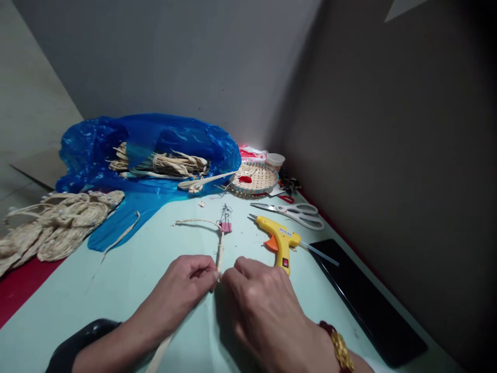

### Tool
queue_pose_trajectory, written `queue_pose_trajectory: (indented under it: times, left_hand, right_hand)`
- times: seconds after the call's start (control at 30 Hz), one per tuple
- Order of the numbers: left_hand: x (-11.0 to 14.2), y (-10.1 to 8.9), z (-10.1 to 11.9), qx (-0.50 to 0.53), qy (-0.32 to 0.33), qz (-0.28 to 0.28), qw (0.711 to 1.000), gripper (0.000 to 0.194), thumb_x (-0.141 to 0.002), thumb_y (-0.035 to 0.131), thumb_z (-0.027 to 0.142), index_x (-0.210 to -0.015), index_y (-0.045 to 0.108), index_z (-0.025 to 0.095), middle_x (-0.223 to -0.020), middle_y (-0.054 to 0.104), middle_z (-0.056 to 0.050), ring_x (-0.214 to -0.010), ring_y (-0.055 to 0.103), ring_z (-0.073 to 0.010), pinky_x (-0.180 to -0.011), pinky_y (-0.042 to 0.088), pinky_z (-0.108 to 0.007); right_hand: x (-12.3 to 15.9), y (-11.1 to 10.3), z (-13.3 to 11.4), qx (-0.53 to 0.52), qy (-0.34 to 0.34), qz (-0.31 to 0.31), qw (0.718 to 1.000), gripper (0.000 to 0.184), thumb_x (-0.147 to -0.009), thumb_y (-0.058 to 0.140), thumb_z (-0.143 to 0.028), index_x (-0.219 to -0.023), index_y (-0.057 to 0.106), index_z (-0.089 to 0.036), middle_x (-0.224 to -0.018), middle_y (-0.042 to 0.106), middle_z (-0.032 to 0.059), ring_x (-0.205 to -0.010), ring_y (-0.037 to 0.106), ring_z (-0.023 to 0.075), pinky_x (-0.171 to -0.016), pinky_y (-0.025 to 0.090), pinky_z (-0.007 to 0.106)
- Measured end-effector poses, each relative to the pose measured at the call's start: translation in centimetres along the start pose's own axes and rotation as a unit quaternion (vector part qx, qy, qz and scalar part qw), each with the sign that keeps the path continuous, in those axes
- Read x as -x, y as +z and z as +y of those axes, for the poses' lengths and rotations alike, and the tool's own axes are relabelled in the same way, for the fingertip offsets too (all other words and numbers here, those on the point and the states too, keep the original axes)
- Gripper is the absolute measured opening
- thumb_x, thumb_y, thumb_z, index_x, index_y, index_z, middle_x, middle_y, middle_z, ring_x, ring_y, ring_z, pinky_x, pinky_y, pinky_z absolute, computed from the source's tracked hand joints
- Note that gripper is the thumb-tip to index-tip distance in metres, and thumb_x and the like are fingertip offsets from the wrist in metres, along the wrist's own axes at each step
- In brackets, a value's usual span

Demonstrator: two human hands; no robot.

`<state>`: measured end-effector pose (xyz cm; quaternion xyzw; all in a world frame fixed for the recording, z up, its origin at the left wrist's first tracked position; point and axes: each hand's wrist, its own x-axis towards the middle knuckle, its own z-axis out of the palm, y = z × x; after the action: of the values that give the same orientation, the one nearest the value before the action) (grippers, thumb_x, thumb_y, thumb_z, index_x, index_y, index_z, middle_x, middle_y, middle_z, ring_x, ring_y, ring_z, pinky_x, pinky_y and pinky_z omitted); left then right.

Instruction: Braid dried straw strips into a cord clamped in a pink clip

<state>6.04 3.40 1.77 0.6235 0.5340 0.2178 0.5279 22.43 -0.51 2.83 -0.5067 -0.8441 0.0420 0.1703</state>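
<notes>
My left hand (189, 286) and my right hand (256, 300) meet at the middle of a pale green table (128, 280), fingers pinched together on a thin braid of straw (220, 254). The braid runs away from my fingertips to a pink binder clip (225, 226) that clamps its far end, where a loose strand curls off to the left. Another flat straw strip (161, 352) passes under my left wrist toward the table's near edge.
A yellow glue gun (280, 241) lies just right of my hands, white scissors (297, 212) beyond it, a black phone (365, 295) at the right edge. Farther back: a blue plastic bag (155, 140) of straw, a round woven tray (254, 178), woven straw sandals (58, 223) at left.
</notes>
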Motion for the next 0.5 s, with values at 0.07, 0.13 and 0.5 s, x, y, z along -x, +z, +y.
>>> queue_pose_trajectory:
  times: [0.07, 0.13, 0.5]
  left_hand:
    - [0.2, 0.0, 0.3, 0.013, -0.003, -0.008, 1.0, 0.023, -0.079, 0.05, 0.028, -0.058, 0.047, 0.019, -0.05, 0.037, 0.008, -0.051, 0.031, -0.0102, -0.05, 0.023, -0.023]
    - [0.3, 0.0, 0.4, 0.031, -0.013, -0.025, 0.999, 0.024, -0.08, 0.05, 0.03, -0.059, 0.05, 0.018, -0.048, 0.04, 0.007, -0.05, 0.033, -0.01, -0.05, 0.024, -0.023]
    - [0.3, -0.3, 0.0, 0.125, -0.032, -0.043, 0.991, 0.023, -0.076, 0.06, 0.036, -0.065, 0.054, 0.017, -0.046, 0.041, 0.01, -0.042, 0.026, -0.0064, -0.043, 0.016, -0.021]
  right_hand:
    - [0.3, 0.5, -0.3, 0.034, -0.063, 0.024, 0.997, 0.011, -0.066, 0.054, -0.009, -0.074, 0.056, -0.017, -0.067, 0.057, 0.004, -0.056, 0.051, 0.0175, -0.047, 0.02, 0.029]
    - [0.4, 1.2, -0.5, 0.063, -0.117, 0.049, 0.99, 0.015, -0.063, 0.054, -0.009, -0.077, 0.056, -0.015, -0.066, 0.057, 0.0056, -0.053, 0.052, 0.0197, -0.043, 0.021, 0.029]
    - [0.1, 1.7, -0.9, 0.008, -0.153, 0.11, 0.982, 0.018, -0.081, 0.046, -0.01, -0.076, 0.062, -0.013, -0.061, 0.059, 0.0051, -0.048, 0.052, 0.0167, -0.043, 0.03, 0.029]
